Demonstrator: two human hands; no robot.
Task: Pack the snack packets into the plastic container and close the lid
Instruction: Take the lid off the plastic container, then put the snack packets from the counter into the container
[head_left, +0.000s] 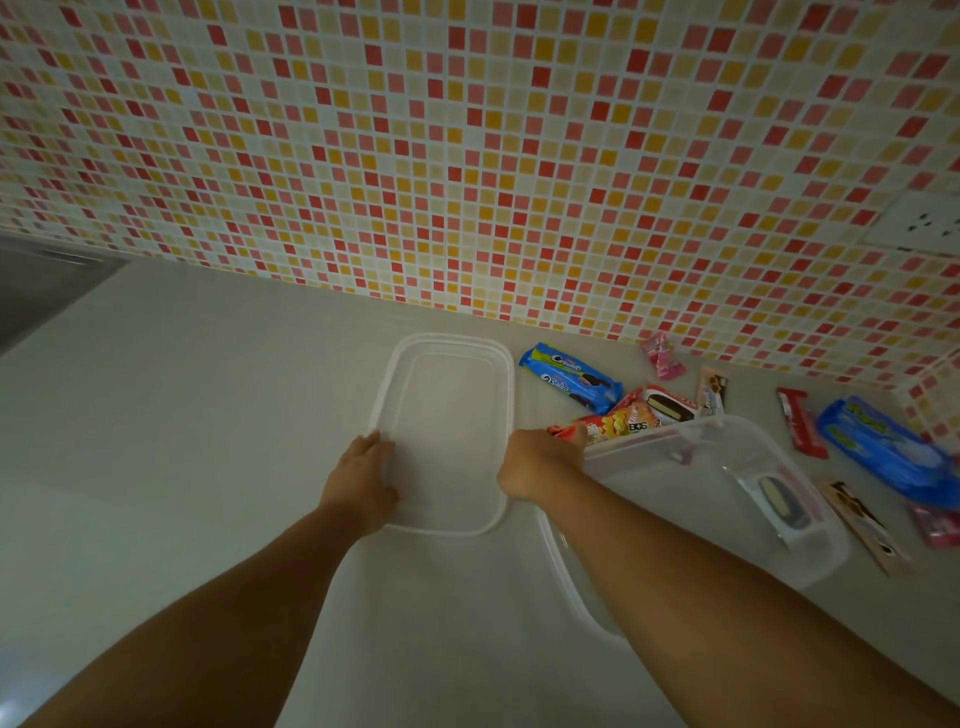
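Observation:
The clear plastic lid (447, 431) lies flat on the counter in the middle. My left hand (363, 478) grips its left edge. My right hand (540, 462) sits at the lid's right edge, against the near corner of the clear container (810, 561) and an orange-red snack packet (597, 426). Its fingers are hidden, so I cannot tell what it holds. One dark cookie packet (779, 499) lies inside the container. A blue cookie packet (571, 376) and a red-and-white cookie packet (670, 405) lie behind the container.
More packets are scattered at the right: a pink one (662, 356), a brown stick (711, 387), a red bar (802, 423), a large blue packet (883, 447), another brown stick (862, 525). A clear plastic rim (566, 577) shows under my right forearm. The tiled wall (467, 156) stands close behind.

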